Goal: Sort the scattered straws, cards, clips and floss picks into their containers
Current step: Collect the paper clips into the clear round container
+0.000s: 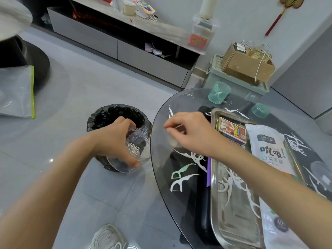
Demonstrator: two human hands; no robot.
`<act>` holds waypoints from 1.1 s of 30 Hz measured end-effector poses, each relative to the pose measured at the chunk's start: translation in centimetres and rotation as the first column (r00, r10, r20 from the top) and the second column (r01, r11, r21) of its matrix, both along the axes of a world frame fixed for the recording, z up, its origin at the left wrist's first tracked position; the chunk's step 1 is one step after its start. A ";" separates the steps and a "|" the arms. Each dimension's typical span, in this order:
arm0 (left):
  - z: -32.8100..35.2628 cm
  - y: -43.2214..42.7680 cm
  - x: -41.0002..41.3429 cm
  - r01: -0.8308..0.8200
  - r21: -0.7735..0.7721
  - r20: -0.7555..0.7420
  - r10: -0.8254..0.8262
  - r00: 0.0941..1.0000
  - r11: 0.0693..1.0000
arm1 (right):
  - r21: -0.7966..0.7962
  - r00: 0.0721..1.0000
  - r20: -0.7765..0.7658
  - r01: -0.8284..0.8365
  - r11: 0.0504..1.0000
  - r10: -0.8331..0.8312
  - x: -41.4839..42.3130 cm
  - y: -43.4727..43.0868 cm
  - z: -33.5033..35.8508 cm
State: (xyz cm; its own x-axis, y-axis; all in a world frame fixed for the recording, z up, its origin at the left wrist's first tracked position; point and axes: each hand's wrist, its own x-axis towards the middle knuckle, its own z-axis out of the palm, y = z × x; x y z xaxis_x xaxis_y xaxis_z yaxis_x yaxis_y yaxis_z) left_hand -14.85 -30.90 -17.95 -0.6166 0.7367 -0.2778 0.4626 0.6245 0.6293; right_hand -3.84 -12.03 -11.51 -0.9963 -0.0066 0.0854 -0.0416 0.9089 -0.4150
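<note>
The right hand (190,133) hovers over the round glass desk (156,159). Its grip is pressed together, thumb and forefinger pinching a thin white floss pick (177,127). The pick's free end points toward the wrist.

To its left, past the desk's edge, the left hand (115,141) holds a clear container (138,150). Its grip wraps round the container, fingers over the top and thumb at the lower rim. The container is tilted, its mouth facing the desk, near the pinched pick but apart from it. Something silvery shows through its wall, too blurred to name. Behind and below it on the floor stands a bin (100,119) lined with a black bag.

More picks lie loose on the glass. One white pick (170,111) lies just beyond the right hand. A green pick (181,170) and a white one (181,182) lie side by side nearer the person, below the right forearm.

To the right of the hand a steel tray (213,194) rests on the desk. It holds a card box (232,132) at its far end, a white straw bag (269,146) beside the box, and a heap of white picks (231,180) under the forearm.

At the desk's far edge a green cup (219,92) lies on its side with a pick inside. A few paper clips (189,95) lie to its left. A second green cup (260,110) sits further right.
</note>
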 end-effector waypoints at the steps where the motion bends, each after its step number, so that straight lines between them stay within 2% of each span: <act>1: 0.4 -0.3 -0.4 -0.024 0.007 -0.016 0.025 1.000 1.000 | 0.011 1.000 -0.001 0.025 1.000 -0.025 0.0 0.8 0.4; 5: 1.6 -0.8 -1.8 -0.157 0.080 -0.019 0.159 0.987 0.984 | 0.037 0.990 0.002 0.140 0.989 -0.140 -0.8 4.1 1.7; 9: 2.0 0.9 -2.5 -0.260 0.192 -0.150 0.290 0.945 0.946 | 0.075 0.956 0.081 0.277 0.958 -0.283 -2.3 7.3 2.0; 13: 1.9 4.9 -3.3 -0.268 0.271 -0.199 0.326 0.924 0.925 | 0.093 0.912 0.195 0.349 0.933 -0.361 -3.9 9.6 1.9; 16: 2.2 7.2 -5.5 -0.261 0.273 -0.255 0.331 0.908 0.926 | 0.113 0.898 0.239 0.353 0.929 -0.370 -5.2 10.3 1.8; 21: 2.1 11.4 -10.2 -0.163 0.194 -0.288 0.215 0.933 0.967 | 0.220 0.856 0.326 0.345 0.913 -0.402 -8.2 11.8 0.8; 25: 0.6 14.2 -13.1 -0.083 0.171 -0.265 0.127 0.956 0.982 | 0.312 0.825 0.297 0.391 0.866 -0.480 -11.0 13.1 -0.9; 33: -1.7 19.1 -15.7 0.102 0.152 -0.268 -0.058 0.962 0.983 | 0.338 0.790 0.262 0.463 0.820 -0.554 -15.3 13.9 -2.5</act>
State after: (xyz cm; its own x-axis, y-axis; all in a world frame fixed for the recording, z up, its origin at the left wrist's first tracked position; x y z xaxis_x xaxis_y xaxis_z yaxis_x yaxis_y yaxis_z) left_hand -30.57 -11.85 -19.62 -0.5887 0.8082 0.0129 0.6685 0.4779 0.5699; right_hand -19.19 1.84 -13.99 -0.8245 0.5342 -0.1864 0.5546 0.8284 -0.0788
